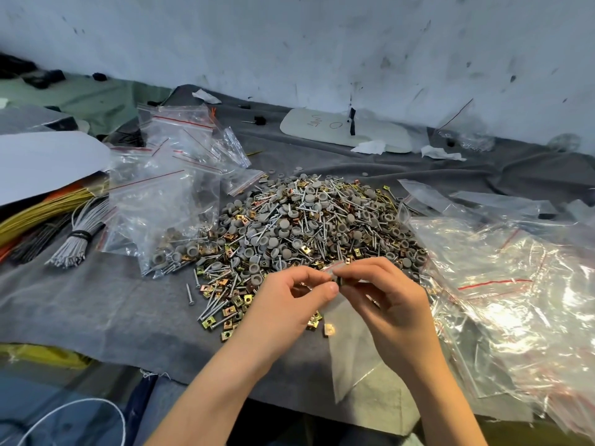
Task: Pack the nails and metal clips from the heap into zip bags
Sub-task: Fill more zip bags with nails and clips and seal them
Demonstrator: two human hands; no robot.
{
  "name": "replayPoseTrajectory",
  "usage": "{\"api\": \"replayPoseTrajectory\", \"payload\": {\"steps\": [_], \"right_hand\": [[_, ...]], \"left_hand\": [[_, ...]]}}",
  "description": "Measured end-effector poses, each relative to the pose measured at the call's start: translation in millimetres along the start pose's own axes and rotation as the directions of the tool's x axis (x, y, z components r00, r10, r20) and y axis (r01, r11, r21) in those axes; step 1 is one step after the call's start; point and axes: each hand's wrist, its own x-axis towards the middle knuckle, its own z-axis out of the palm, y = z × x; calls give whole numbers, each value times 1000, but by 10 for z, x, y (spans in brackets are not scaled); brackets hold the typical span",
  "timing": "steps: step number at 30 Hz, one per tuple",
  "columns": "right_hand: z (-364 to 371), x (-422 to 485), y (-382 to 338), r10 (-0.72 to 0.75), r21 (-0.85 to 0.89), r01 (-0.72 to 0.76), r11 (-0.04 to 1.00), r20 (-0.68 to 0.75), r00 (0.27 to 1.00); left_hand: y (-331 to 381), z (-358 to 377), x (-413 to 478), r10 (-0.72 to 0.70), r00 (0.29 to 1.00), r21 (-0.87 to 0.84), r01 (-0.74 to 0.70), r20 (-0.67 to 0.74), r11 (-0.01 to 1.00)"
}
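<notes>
**Packing station, seen from the head camera.** The heap [306, 226] of nails [190, 295], metal clips [227, 324] and grey caps [285, 224] lies at the middle of the counter, on a grey cloth [96, 300]. Its near fringe thins into scattered clips and nails just ahead of the hands.

- **Hands:** Both are raised just above that fringe. The left hand [286, 304] and the right hand [391, 300] meet fingertip to fingertip at the mouth of a small zip bag [351, 352]. Each grip is closed, pinching the bag's upper edge between thumb and fingers.
- **Bag:** It hangs slack below the hands and its lower corner reaches toward the cloth's front edge. A small dark piece sits between the fingertips, possibly a clip, though blur prevents a firm reading.
- **Left of the heap:** Filled bags [161, 226] stand touching its left margin. Wire bundles [77, 243] lie beyond them, near the counter's left end.
- **Right of the heap:** A broad drift of empty bags [515, 300] abuts the heap's right margin and runs on to the right side of the view.
- **Behind the heap:** A white board [344, 132] rests against the foot of the wall [322, 43].
- **Open room:** Bare cloth shows in front of the filled bags, left of the left forearm. A narrower strip shows between the heap and the board.
</notes>
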Motion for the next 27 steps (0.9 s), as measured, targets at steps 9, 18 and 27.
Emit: {"api": "replayPoseTrajectory", "payload": {"steps": [9,18,27], "right_hand": [[-34,81,-46,-91,-324,147,935,182,979],[30,211,-49,-169,-540,339,770,340,925],[-19,223,35,-206,-502,375,779,361,910]], "left_hand": [[22,12,89,-90,996,88,91,-17,992],[-16,5,219,-57,997,301,37,58,953],[-53,2,281,-135,970,133,109,204,985]]}}
